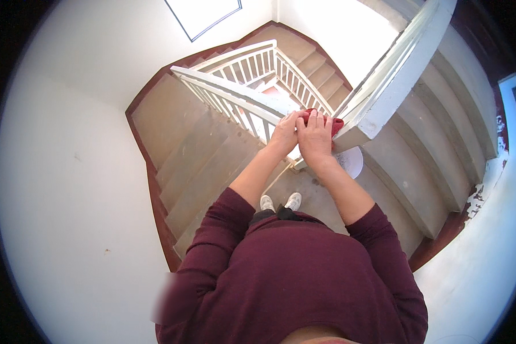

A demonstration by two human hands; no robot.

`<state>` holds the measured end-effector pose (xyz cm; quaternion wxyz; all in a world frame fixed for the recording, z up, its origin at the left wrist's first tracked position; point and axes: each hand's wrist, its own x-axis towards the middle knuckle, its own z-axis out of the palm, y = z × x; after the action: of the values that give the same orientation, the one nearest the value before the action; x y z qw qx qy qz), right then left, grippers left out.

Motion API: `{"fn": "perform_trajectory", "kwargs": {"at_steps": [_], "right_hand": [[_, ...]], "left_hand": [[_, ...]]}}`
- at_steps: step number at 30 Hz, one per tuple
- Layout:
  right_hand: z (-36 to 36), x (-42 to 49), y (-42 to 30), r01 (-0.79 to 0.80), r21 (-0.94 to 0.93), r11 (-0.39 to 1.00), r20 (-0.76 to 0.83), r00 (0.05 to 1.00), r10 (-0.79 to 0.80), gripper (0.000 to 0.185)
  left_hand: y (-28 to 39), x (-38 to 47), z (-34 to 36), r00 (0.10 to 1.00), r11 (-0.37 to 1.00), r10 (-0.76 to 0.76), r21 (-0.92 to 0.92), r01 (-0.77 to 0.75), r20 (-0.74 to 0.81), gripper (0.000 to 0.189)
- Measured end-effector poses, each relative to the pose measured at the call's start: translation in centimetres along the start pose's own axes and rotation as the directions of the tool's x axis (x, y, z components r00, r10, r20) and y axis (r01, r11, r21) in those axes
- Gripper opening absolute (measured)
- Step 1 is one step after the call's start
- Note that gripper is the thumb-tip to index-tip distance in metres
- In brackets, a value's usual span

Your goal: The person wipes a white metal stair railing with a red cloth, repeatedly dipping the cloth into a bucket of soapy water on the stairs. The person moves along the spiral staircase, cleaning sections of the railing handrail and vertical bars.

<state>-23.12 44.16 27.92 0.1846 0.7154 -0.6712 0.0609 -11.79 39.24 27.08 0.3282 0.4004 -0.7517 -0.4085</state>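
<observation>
A folded red cloth (337, 125) lies against the top of the stair railing, at the corner where the rails meet. My right hand (316, 136) lies over it, fingers stretched forward. Close beside, my left hand (286, 132) has its fingertips at the cloth's left edge; its thumb side is against my right hand. The white handrail (236, 92) runs from my hands to the upper left. On the right, a wide white sloping rail (372, 116) ends just past the cloth. Part of the cloth is hidden under my fingers.
A white basin (353, 162) stands on the landing below the right rail, partly hidden by my forearm. Concrete steps (417, 180) rise on the right. Other steps (202, 167) lie to the left. The stairwell opening (279, 92) drops between the railings. My shoes (293, 201) are on the landing.
</observation>
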Motion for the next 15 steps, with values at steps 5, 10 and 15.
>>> {"fn": "perform_trajectory", "kwargs": {"at_steps": [5, 10, 15], "right_hand": [[1.5, 1.3, -1.1, 0.023, 0.02, 1.0, 0.017, 1.0, -0.024, 0.031], [2.6, 3.2, -2.9, 0.014, 0.045, 0.999, 0.142, 0.99, -0.021, 0.031], [3.2, 4.4, -3.1, 0.028, 0.129, 0.991, 0.192, 0.98, -0.053, 0.031]], "left_hand": [[-1.2, 0.2, -0.5, 0.998, 0.993, -0.041, 0.111, 0.047, -0.054, 0.039], [-3.0, 0.9, -1.8, 0.992, 0.979, -0.043, 0.195, 0.066, -0.119, 0.027], [-4.5, 1.8, -2.5, 0.99, 0.96, -0.106, 0.252, 0.126, -0.091, 0.029]]}}
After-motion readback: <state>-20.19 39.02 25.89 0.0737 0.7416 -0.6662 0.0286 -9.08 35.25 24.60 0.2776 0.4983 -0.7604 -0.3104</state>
